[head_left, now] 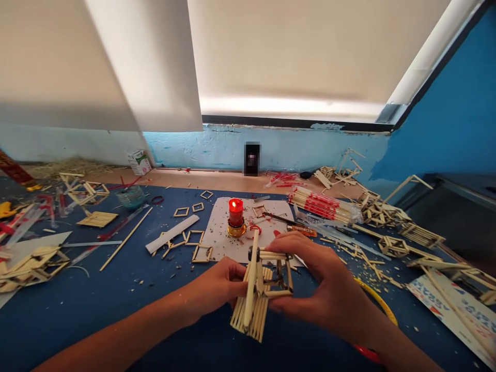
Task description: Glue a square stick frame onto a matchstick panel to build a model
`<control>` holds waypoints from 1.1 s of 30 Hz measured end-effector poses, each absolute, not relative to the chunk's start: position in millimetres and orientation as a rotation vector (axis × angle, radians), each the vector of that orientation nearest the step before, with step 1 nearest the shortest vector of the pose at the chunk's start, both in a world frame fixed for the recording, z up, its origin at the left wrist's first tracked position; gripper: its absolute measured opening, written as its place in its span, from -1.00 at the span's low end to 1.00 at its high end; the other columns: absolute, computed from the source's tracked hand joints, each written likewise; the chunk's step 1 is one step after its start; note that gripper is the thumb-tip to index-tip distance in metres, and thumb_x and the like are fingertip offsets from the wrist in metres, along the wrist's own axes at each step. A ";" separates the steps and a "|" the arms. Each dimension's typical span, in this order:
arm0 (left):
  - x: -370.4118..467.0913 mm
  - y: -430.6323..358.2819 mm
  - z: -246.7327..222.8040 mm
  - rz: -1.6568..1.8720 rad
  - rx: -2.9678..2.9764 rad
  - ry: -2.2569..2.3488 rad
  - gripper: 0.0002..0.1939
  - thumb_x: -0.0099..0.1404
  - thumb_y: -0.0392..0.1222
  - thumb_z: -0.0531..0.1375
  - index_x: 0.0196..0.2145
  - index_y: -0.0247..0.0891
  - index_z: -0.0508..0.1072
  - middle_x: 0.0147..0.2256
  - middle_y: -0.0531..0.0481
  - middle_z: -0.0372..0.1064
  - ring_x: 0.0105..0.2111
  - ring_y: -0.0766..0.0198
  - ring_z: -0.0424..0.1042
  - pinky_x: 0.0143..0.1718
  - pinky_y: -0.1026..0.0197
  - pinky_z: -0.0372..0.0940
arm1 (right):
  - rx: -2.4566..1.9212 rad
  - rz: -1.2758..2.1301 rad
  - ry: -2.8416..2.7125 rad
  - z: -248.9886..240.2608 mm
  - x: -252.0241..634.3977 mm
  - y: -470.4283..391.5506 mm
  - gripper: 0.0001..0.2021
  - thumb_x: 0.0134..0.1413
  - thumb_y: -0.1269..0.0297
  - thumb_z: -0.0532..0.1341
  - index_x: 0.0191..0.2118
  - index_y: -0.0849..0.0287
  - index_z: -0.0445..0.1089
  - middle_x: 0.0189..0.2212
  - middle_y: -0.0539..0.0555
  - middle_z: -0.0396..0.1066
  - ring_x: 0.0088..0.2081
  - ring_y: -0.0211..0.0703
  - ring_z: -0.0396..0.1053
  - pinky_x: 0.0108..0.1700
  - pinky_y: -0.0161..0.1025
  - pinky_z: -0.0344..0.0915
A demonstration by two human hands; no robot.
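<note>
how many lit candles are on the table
1: the lit red candle stands in a gold holder on the white sheet, just beyond the stick model held by both hands. Clutter may hide others.

Candle (235, 217) stands behind stick frame (267, 281), on paper (220, 235).

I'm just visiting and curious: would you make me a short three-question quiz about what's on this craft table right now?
1. True or false: both hands grip the stick model at once.
2. What stands on the white sheet just beyond the hands? A) a lit red candle B) a glass of water C) a pair of pliers
3. Fill in: the bundle of sticks with red bands lies to the ____ of the candle.

Key
1. True: the left hand and the right hand hold it from either side.
2. A
3. right
</note>
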State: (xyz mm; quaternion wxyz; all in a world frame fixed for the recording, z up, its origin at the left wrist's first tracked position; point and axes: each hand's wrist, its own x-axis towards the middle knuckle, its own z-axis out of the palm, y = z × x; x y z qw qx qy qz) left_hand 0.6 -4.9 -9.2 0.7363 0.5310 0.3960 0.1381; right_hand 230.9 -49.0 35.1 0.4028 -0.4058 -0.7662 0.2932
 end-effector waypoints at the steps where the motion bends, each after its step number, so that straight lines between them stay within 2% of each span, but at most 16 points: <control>1: 0.4 -4.6 -10.6 0.295 1.165 0.868 -0.73 0.10 -0.02 0.43 -0.39 -0.31 0.61 -0.50 0.06 0.47 -0.50 0.34 0.35 -0.45 0.34 0.17 | -0.989 0.721 -1.953 34.9 231.7 -49.0 -0.37 -0.06 0.23 0.52 0.15 -0.17 0.39 0.04 -0.04 0.48 0.09 -0.03 0.42 0.15 -0.07 0.37; 4: 1.2 -4.1 -11.0 0.271 1.172 0.841 -0.73 0.10 -0.03 0.42 -0.36 -0.30 0.61 -0.43 0.03 0.51 -0.46 0.32 0.38 -0.42 0.33 0.20 | -1.001 0.749 -1.993 35.9 232.6 -51.0 -0.24 -0.08 0.22 0.53 0.26 -0.18 0.29 0.07 -0.01 0.47 0.14 0.03 0.40 0.19 -0.01 0.35; 9: 3.6 -4.0 -4.8 0.231 1.194 0.812 -0.81 0.09 -0.11 0.38 -0.40 -0.31 0.61 -0.47 0.04 0.49 -0.47 0.31 0.37 -0.44 0.31 0.21 | -1.012 0.714 -1.969 42.8 226.4 -52.2 -0.39 -0.12 0.21 0.55 0.06 -0.06 0.34 -0.04 -0.05 0.51 -0.05 -0.11 0.51 0.01 -0.19 0.45; 14: 2.0 -3.8 -1.6 0.222 1.197 0.826 -0.90 0.07 -0.26 0.32 -0.38 -0.26 0.61 -0.43 0.06 0.51 -0.46 0.30 0.40 -0.43 0.31 0.23 | -0.784 0.567 -2.062 46.1 220.4 -43.2 -0.42 0.01 0.19 0.51 0.13 0.11 0.37 0.02 0.03 0.51 0.07 -0.17 0.45 0.14 -0.29 0.36; 17: 1.5 -4.6 1.6 0.220 1.214 0.814 -0.91 0.10 -0.22 0.34 -0.38 -0.25 0.60 -0.42 0.06 0.51 -0.43 0.27 0.42 -0.42 0.30 0.24 | -0.684 0.527 -2.037 44.7 219.5 -40.5 -0.42 0.00 0.20 0.52 0.13 0.20 0.40 0.03 0.10 0.52 0.10 -0.15 0.44 0.18 -0.29 0.33; 21: 1.7 -6.6 6.1 0.215 1.225 0.816 -0.81 0.13 -0.08 0.37 -0.36 -0.25 0.61 -0.44 0.07 0.48 -0.46 0.31 0.37 -0.42 0.30 0.22 | -0.630 0.512 -2.004 44.9 218.8 -40.4 -0.41 -0.02 0.21 0.53 0.12 0.26 0.41 0.02 0.14 0.52 0.08 -0.14 0.45 0.19 -0.27 0.33; 23: 1.9 -7.3 7.5 0.214 1.231 0.819 -0.80 0.12 -0.07 0.37 -0.37 -0.25 0.60 -0.46 0.08 0.46 -0.47 0.32 0.35 -0.42 0.30 0.21 | -0.617 0.515 -2.005 45.9 218.4 -40.7 -0.41 -0.04 0.22 0.54 0.11 0.28 0.42 0.00 0.15 0.52 0.07 -0.15 0.45 0.17 -0.29 0.34; 29: 2.1 -8.3 13.0 0.198 1.224 0.854 -0.79 0.06 -0.12 0.37 -0.34 -0.26 0.60 -0.40 0.06 0.51 -0.41 0.27 0.41 -0.37 0.28 0.25 | -0.618 0.510 -1.991 46.6 219.1 -42.5 -0.39 -0.08 0.27 0.55 0.11 0.24 0.42 0.00 0.12 0.52 0.05 -0.16 0.46 0.15 -0.29 0.35; 33: 3.1 -10.1 16.5 0.199 1.204 0.903 -0.86 0.04 -0.19 0.31 -0.40 -0.26 0.55 -0.42 0.09 0.52 -0.40 0.27 0.42 -0.35 0.27 0.27 | -0.634 0.502 -1.995 45.1 219.7 -42.2 -0.38 -0.06 0.26 0.54 0.13 0.15 0.39 0.02 0.10 0.51 0.05 -0.12 0.46 0.15 -0.23 0.36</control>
